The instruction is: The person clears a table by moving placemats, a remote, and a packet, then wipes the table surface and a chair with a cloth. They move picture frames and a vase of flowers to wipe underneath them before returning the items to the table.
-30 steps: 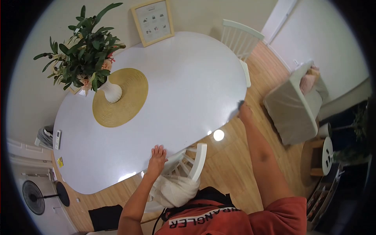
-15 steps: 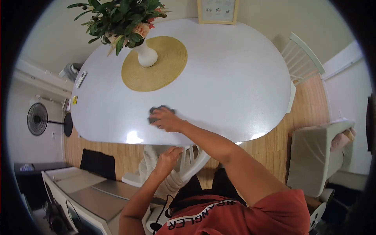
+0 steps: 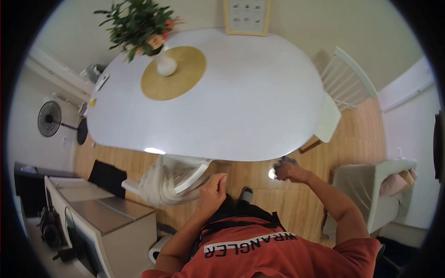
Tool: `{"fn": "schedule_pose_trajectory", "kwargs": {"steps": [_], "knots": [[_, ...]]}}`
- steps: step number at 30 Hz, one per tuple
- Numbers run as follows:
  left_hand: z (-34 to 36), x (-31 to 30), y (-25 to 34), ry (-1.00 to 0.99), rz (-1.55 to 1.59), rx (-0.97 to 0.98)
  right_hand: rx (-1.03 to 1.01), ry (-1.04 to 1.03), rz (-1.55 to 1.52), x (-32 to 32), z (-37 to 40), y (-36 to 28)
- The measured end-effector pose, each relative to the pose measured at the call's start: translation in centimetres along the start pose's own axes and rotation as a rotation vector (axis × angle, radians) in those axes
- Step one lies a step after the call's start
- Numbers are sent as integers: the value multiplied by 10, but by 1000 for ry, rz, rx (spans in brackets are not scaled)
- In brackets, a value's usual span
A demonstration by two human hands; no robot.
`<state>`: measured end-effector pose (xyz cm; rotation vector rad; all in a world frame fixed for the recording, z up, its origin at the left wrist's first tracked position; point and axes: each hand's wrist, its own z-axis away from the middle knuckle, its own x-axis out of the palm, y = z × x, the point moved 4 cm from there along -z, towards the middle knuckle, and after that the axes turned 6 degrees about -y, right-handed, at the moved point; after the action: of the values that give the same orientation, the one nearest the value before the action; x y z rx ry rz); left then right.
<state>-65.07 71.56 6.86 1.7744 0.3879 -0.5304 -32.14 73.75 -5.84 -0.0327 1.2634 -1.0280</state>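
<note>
A bunched dark grey cloth [image 3: 283, 160] is in my right hand [image 3: 293, 172], just off the front right edge of the white oval table [image 3: 250, 102]. The fingers of that hand are closed around it, and part of the cloth is hidden under them. My left hand [image 3: 213, 189] is curled shut in front of my body, with nothing visible in it. Close by on its left stands a white chair [image 3: 192, 178] with a beige cloth [image 3: 160, 185] draped over it.
On the table, a white vase [image 3: 166, 65] of flowers stands on a round yellow-green placemat [image 3: 194, 76]. A framed sheet [image 3: 246, 18] is at the back. Another white chair [image 3: 347, 83] is at the right, beyond a covered seat [image 3: 357, 194]. A fan [image 3: 49, 118] stands left.
My right hand has gone from the tabletop to beyond its front right edge, still holding the cloth. My left hand has come away from the chair, and my view has shifted right.
</note>
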Motion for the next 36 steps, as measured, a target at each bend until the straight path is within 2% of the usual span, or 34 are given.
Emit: {"fn": "schedule_pose_trajectory", "kwargs": {"steps": [1, 3, 4, 6, 8, 10, 11, 12, 15, 16, 17, 19, 20, 23, 26, 27, 29, 30, 31, 33, 35, 36], "knots": [[-3, 4, 4, -11, 25, 23, 241, -34, -32, 24, 41, 20], [-10, 9, 5, -101, -109, -69, 667, -396, 77, 67, 125, 74], [-10, 15, -3, -168, -86, -60, 682, -381, 86, 49, 134, 75], [-17, 28, -12, -188, -102, -24, 830, 310, -115, -18, 157, 51], [-36, 39, -9, -213, -114, 14, 631, 791, -411, -104, 124, 6], [-56, 52, 0, -301, -109, 71, 366, 914, -420, -142, 78, -10], [-66, 55, 3, -308, -113, 85, 349, 857, -357, -149, 53, -16], [-79, 59, 7, -319, -98, 119, 434, 767, -249, -150, 23, -21], [-120, 67, 6, -272, -82, 231, 313, 600, 170, -102, -63, -10], [-134, 68, 6, -254, -78, 244, 261, 424, 145, -77, -86, -2], [-150, 70, 6, -237, -76, 255, 284, 357, 252, -79, -96, -5], [-178, 72, 3, -212, -79, 275, 273, 472, 222, -102, -103, 13], [-192, 74, 1, -197, -78, 268, 264, 469, 228, -112, -107, 31], [-229, 74, -12, -163, -81, 242, 543, 613, 325, -164, -101, 107], [-280, 69, -28, -89, -108, 218, 643, 926, 350, -206, -65, 230], [-296, 65, -35, -49, -134, 201, 601, 1121, 399, -223, -46, 265], [-331, 54, -47, -5, -185, 176, 919, 1131, 366, -247, -20, 353], [-353, 48, -54, 38, -229, 166, 1126, 1133, 249, -277, -16, 364], [-373, 41, -62, 74, -275, 154, 1107, 1137, 246, -311, -25, 367], [-420, 30, -82, 107, -334, 161, 889, 1265, 194, -375, -67, 345], [-482, 32, -96, 140, -309, 143, 443, 1329, 109, -407, -138, 305], [-517, 32, -103, 139, -245, 107, 248, 1216, 71, -410, -179, 277]]}}
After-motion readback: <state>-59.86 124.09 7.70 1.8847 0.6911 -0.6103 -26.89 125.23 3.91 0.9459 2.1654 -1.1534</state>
